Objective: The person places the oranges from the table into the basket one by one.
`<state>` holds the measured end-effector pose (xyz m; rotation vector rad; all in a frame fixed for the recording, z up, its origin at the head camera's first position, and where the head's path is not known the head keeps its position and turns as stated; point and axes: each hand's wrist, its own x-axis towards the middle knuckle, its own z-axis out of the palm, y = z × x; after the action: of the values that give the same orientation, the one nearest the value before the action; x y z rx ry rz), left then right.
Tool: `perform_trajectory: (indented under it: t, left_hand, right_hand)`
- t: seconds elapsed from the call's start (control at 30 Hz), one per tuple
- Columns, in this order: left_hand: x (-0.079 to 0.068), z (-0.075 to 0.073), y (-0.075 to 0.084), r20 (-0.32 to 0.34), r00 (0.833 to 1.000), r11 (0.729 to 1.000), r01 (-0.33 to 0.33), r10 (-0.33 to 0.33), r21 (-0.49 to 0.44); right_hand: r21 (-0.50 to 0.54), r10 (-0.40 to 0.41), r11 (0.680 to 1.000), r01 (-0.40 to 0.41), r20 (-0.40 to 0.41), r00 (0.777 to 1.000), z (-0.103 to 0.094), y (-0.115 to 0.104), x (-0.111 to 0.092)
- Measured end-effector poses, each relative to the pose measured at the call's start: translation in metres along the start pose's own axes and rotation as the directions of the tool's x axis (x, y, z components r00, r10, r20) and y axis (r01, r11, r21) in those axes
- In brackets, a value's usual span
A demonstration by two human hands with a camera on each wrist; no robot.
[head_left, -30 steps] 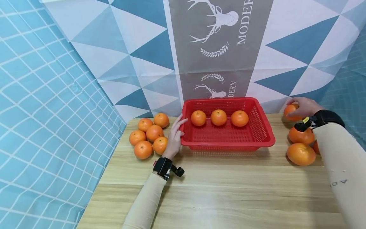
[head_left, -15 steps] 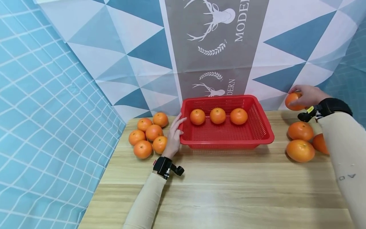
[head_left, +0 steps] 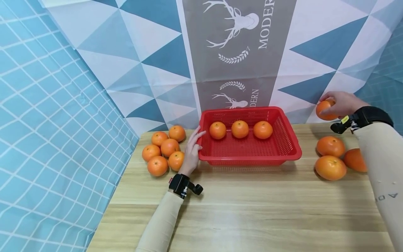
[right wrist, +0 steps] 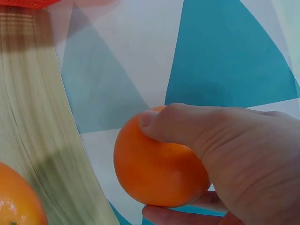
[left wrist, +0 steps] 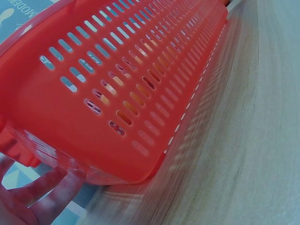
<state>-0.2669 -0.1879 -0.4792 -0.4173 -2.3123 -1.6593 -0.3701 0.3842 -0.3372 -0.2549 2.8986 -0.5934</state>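
Gripping an orange (head_left: 323,110), the right hand (head_left: 344,104) hovers right of the basket (head_left: 248,158); the left hand (head_left: 190,154), fingers extended, touches its left rim.

I have both sleeved arms (head_left: 162,220) stretched forward, apart: left hand (head_left: 190,153) with fingers (head_left: 195,135) extended, right hand (head_left: 344,103) raised and curled in a thumb-and-finger grip.
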Motion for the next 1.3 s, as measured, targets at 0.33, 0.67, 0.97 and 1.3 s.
perform_trajectory:
  t: [0.33,0.67,0.97,1.3]
  left_hand:
    - [0.001,0.001,-0.003,0.001,1.0,1.0,-0.013,0.013,-0.005]
    - [0.001,0.001,-0.002,-0.001,1.0,0.999,-0.025,0.025,0.029]
    - [0.005,0.002,-0.013,-0.012,0.999,0.999,-0.034,0.033,-0.036]
    - [0.004,0.002,-0.009,-0.016,0.999,0.999,-0.04,0.04,0.007]
  right_hand:
    - [-0.015,-0.022,1.0,0.022,0.004,1.0,0.003,-0.01,0.002]
    - [-0.02,-0.057,0.998,0.057,0.0,0.998,0.006,-0.027,0.005]
    - [-0.095,-0.108,0.99,0.106,-0.017,0.994,0.013,-0.051,0.006]
    - [-0.112,-0.166,0.98,0.163,-0.02,0.986,0.018,-0.079,0.006]
